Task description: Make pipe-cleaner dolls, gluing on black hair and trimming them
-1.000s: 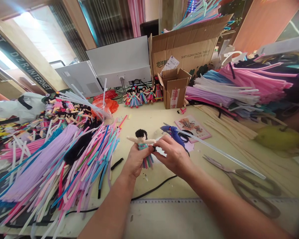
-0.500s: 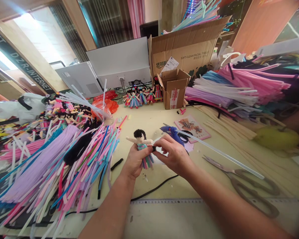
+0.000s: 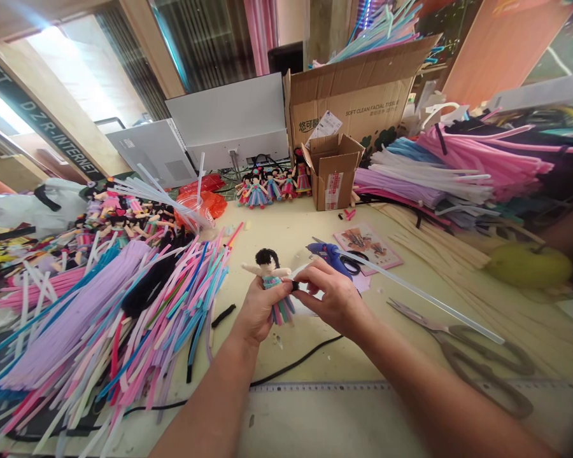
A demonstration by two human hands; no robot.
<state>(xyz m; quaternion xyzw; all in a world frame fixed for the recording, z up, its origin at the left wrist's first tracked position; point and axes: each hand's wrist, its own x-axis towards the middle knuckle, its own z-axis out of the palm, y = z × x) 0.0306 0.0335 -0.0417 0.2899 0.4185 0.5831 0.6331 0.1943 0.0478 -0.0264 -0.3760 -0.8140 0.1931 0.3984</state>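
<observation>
Currently, the left hand (image 3: 256, 308) grips the doll (image 3: 269, 280) just below frame centre; the right hand (image 3: 332, 294) pinches a small black piece (image 3: 295, 286). Excess pressure could flatten the skirt (image 3: 282, 312); a loose pinch could drop the piece.

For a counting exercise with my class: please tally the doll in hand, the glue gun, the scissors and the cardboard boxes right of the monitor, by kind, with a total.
Doll in the left hand: 1
Glue gun: 1
Scissors: 2 (grey-handled pair; black-handled pair, partly hidden)
Cardboard boxes: 2 (small box, large box)
Total: 6
</observation>
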